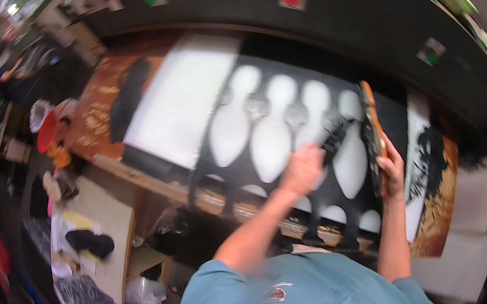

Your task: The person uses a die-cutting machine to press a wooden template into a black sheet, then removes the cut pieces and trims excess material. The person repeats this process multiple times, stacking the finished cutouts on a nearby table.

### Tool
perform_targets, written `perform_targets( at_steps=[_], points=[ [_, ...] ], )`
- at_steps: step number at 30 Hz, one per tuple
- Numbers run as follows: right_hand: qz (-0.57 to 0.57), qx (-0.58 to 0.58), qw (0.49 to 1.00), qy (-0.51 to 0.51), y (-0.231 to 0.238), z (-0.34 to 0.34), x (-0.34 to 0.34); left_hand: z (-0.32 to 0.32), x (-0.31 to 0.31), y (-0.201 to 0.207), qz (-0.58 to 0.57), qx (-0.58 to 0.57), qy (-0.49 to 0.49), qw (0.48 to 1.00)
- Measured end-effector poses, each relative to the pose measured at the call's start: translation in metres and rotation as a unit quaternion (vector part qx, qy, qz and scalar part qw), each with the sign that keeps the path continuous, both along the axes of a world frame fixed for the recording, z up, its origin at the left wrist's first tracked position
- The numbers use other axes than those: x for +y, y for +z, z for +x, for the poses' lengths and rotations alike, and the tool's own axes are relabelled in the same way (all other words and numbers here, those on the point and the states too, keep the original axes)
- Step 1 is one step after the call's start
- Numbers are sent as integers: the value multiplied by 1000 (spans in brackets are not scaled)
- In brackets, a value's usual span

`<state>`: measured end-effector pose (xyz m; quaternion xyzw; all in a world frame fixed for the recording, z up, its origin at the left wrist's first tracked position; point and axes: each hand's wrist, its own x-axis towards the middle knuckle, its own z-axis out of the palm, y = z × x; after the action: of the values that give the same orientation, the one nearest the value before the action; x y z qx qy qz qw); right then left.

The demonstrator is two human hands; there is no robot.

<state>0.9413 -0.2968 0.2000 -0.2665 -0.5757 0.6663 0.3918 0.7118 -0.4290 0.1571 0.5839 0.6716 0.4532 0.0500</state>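
A black sheet (201, 189) with rows of sole-shaped cutouts lies on the bench, with white showing through the holes. My left hand (304, 170) is over its middle, fingers closed at a dark, motion-blurred piece (335, 130) whose kind I cannot make out. To its right, my right hand (392, 166) grips a long, narrow dark object with an orange-brown edge (373, 122), held on edge above the sheet's right part. Its broad face is turned away. Small greyish pieces (256, 107) sit between the cutouts.
A white sheet (185, 97) lies left of the cutouts, beside a dark sole-shaped piece (133, 96) on the brown bench end. Black scraps (426, 162) are at right. A side table (118, 219) stands at lower left, and a dark panel (217, 0) rises behind. Another person (0, 72) is far left.
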Motion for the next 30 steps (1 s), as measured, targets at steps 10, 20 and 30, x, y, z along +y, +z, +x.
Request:
perform_targets(
  at_steps=[10, 20, 30],
  points=[
    [-23, -16, 999, -22, 10, -5, -6, -195, -91, 6, 34, -358, 131, 924],
    [-5, -48, 998, -34, 2, -2, -3, -249, -120, -3, 78, -326, 216, 917],
    [6, -73, 996, -49, 8, -13, -5, -475, -199, -19, -32, -29, 567, 823]
  ],
)
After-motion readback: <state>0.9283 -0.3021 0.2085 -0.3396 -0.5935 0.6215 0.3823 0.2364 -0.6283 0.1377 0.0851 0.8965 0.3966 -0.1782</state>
